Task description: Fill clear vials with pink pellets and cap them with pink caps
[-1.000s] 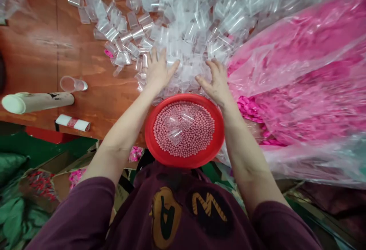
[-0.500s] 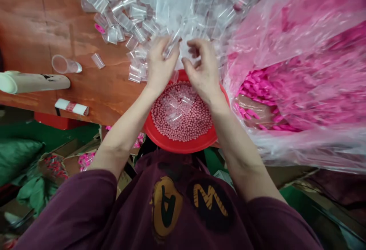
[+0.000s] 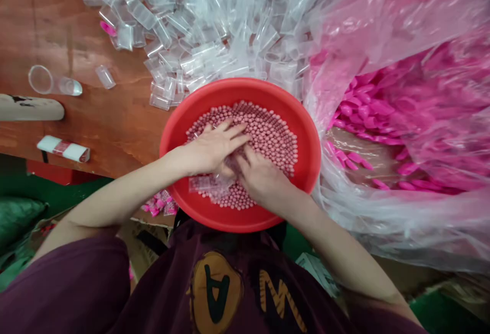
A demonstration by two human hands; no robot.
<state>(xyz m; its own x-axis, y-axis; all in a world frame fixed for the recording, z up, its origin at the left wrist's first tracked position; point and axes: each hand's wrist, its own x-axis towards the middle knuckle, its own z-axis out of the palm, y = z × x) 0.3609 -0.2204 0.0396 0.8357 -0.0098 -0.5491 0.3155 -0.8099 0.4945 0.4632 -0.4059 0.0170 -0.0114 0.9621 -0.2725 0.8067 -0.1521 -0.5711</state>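
A red bowl [image 3: 306,140] full of small pink beads [image 3: 273,137] sits at the table's near edge. Both of my hands are down in it. My left hand [image 3: 209,148] lies flat, fingers stretched over the beads and over clear plastic vials [image 3: 206,183] lying among them. My right hand [image 3: 260,176] is curled into the beads just beside it, fingers bent on a clear vial that is mostly hidden. Beyond the bowl spreads a big heap of empty clear vials [image 3: 214,23].
A clear plastic bag of pink caps [image 3: 386,114] fills the right side. On the brown table [image 3: 57,33] at left lie a clear cup [image 3: 49,81], a white tube [image 3: 30,108] and a small white roll [image 3: 63,149]. Cardboard and green sacks lie below the table edge.
My hands came back from the vial heap, bringing clear vials with them, and dropped into the red bowl. The view has moved closer to the bowl.
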